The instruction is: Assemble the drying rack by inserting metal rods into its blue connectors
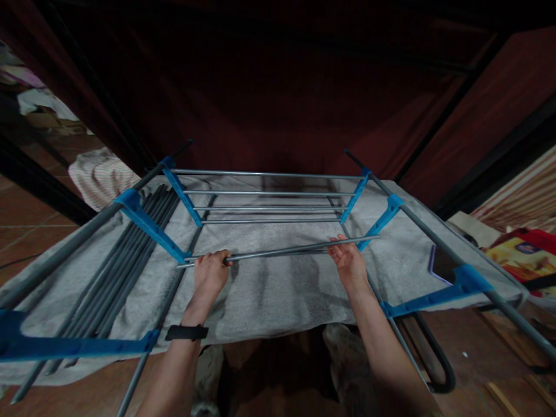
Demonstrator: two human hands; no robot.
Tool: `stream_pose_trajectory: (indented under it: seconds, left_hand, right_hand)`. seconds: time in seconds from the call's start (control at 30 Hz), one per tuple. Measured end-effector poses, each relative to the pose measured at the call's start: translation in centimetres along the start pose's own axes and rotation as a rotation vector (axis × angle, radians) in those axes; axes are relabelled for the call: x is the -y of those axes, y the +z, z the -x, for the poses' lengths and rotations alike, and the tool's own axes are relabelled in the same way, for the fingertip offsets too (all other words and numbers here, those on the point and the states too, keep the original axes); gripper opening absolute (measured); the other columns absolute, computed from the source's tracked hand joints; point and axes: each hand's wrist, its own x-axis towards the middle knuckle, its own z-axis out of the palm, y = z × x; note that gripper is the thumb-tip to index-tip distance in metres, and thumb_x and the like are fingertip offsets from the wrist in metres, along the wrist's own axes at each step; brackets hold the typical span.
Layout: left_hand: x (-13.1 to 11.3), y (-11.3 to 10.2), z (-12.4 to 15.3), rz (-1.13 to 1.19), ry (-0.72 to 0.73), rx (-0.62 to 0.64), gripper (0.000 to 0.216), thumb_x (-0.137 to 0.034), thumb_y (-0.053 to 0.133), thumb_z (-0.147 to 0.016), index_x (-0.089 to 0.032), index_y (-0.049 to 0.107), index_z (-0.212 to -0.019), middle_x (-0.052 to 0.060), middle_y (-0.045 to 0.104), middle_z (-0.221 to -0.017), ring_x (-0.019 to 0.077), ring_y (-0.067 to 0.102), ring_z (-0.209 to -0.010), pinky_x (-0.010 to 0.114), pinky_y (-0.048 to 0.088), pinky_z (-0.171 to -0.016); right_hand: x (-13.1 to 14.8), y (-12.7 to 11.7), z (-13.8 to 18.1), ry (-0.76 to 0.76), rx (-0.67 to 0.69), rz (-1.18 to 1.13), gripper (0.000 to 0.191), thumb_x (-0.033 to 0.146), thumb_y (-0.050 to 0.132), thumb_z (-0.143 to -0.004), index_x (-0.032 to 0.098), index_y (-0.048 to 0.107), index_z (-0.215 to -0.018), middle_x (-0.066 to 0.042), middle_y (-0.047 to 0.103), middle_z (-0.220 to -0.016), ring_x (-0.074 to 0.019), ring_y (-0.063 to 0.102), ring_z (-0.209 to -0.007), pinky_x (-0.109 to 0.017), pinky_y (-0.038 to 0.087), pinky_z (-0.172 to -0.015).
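In my left hand (211,272), closed around it near its left end, is a thin grey metal rod (278,251). The rod slants slightly up to the right, across the loosely curled fingers of my right hand (347,260). Just behind it another rod partly shows between a left blue plastic bracket (154,229) and a right blue bracket (380,223). Both brackets belong to a rack frame of grey tubes. Farther back, several rods (269,208) span a second pair of blue brackets.
A grey blanket (278,295) lies under the frame. Loose grey tubes (117,266) are bundled at the left. Nearer blue brackets (438,298) jut inward from the side tubes. A dark red cloth wall (278,116) stands behind; a colourful package (521,258) is at the right.
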Motion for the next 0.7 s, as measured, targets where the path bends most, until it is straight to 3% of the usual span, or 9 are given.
stream_pose_trajectory:
  seconds: [0.17,0.37,0.5,0.7]
  left_hand:
    - [0.3,0.2,0.1,0.020,0.039,-0.006,0.034,-0.004,0.043,-0.076,-0.020,0.072,-0.086,0.011,0.074,-0.088,0.0293,0.066,-0.093,0.036,0.040,-0.086]
    - [0.6,0.8,-0.1,0.062,0.064,-0.007,0.041,-0.001,0.044,-0.073,-0.020,0.072,-0.096,0.008,0.074,-0.097,0.0253,0.066,-0.097,0.034,0.041,-0.091]
    - [0.6,1.0,-0.2,0.099,0.085,0.002,0.036,-0.005,0.046,-0.077,-0.021,0.069,-0.099,0.007,0.071,-0.102,0.0233,0.065,-0.099,0.032,0.043,-0.088]
    - [0.3,1.7,-0.3,0.168,0.189,0.057,0.018,-0.014,0.052,-0.083,-0.022,0.064,-0.095,0.005,0.066,-0.095,0.0215,0.064,-0.088,0.030,0.045,-0.080]
  right_hand:
    - [-0.3,-0.6,-0.5,0.014,-0.045,-0.028,0.018,0.028,0.070,-0.072,0.022,0.064,-0.088,-0.002,0.072,-0.084,-0.0152,0.068,-0.075,-0.034,0.058,-0.079]
    - [-1.2,-1.6,-0.7,0.026,-0.086,-0.009,0.015,0.026,0.074,-0.073,0.022,0.060,-0.079,-0.002,0.072,-0.080,-0.0159,0.069,-0.076,-0.034,0.060,-0.077]
    - [-1.7,-2.0,-0.9,0.072,-0.094,0.003,0.012,0.025,0.071,-0.077,0.022,0.059,-0.077,-0.001,0.071,-0.077,-0.0148,0.069,-0.075,-0.030,0.060,-0.075]
    - [-2.1,-2.3,-1.0,0.177,-0.148,-0.041,0.006,0.017,0.063,-0.079,0.022,0.061,-0.077,0.000,0.071,-0.073,-0.0131,0.069,-0.071,-0.026,0.060,-0.070]
